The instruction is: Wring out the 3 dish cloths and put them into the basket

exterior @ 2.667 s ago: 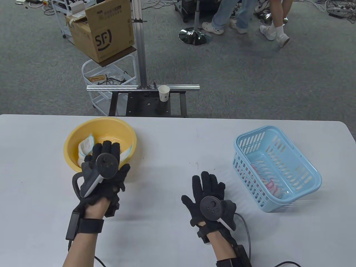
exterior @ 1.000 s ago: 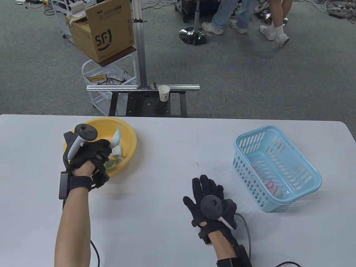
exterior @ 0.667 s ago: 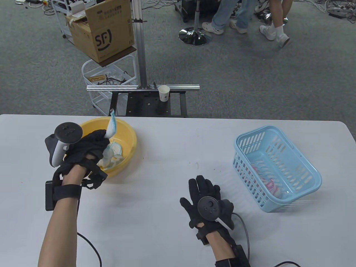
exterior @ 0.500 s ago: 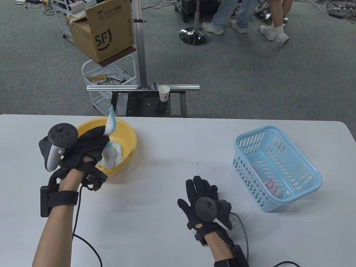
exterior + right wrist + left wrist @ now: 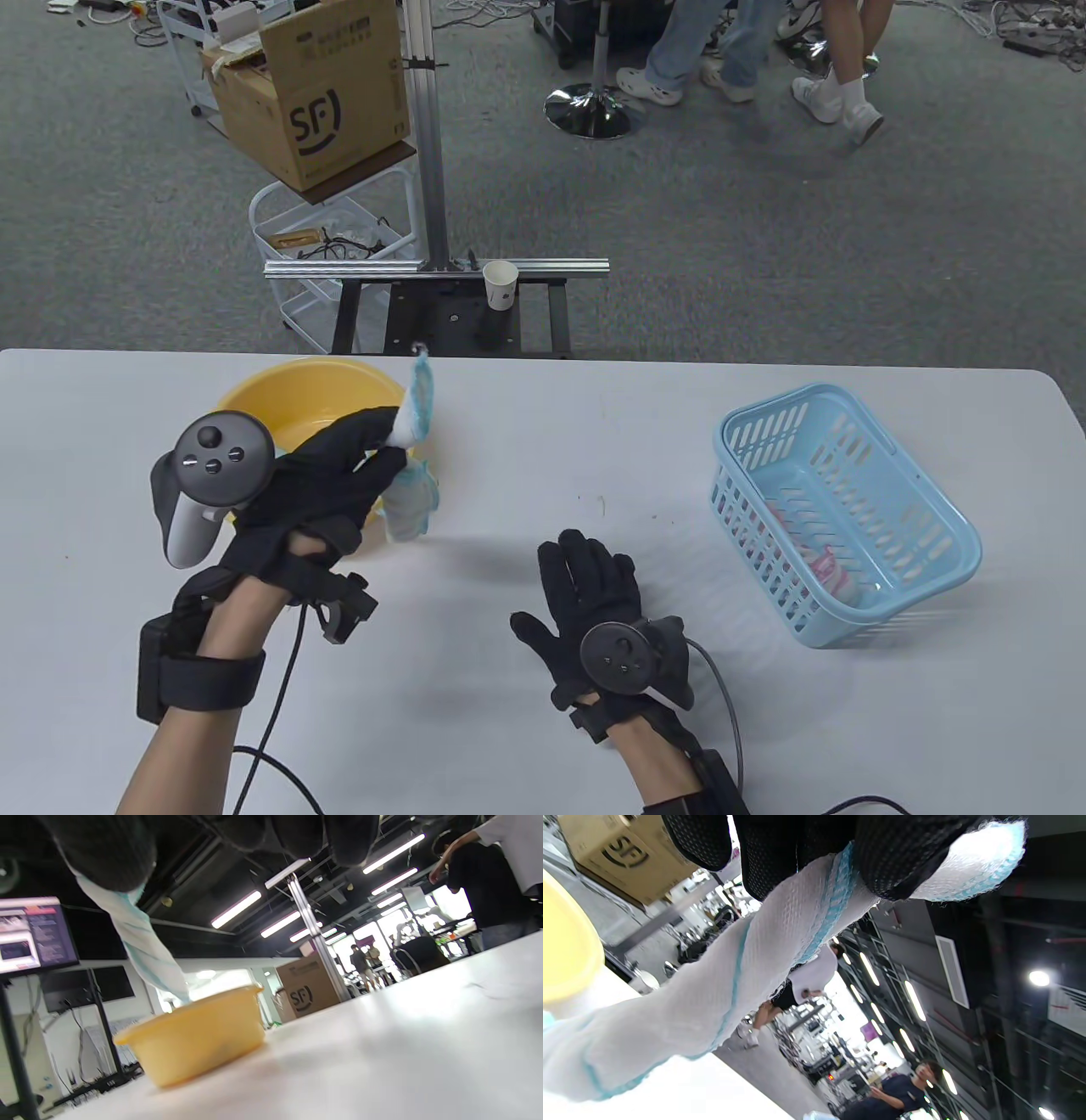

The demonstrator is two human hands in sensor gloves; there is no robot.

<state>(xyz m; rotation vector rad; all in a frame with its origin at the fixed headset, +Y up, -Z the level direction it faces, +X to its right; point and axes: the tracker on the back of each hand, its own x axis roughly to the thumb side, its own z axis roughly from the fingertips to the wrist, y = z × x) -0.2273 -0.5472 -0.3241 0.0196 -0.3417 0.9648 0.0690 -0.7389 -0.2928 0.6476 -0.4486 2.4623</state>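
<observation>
My left hand grips a white dish cloth with blue trim, held up in the air just right of the yellow bowl. One end of the cloth pokes up above my fingers and the rest hangs down. In the left wrist view the cloth runs down from my curled fingers. My right hand lies flat with straight fingers on the table, holding nothing. At the right stands the light blue basket with a pink and white cloth inside. The bowl's inside is mostly hidden by my left hand.
Beyond the table's far edge stands a metal frame with a paper cup. A cardboard box sits on a white cart behind it. People's legs show at the back. Glove cables trail near my wrists.
My left hand took hold of the cloth in the bowl, lifted it out and carried it right, past the bowl's rim. My right hand slid a little left toward it.
</observation>
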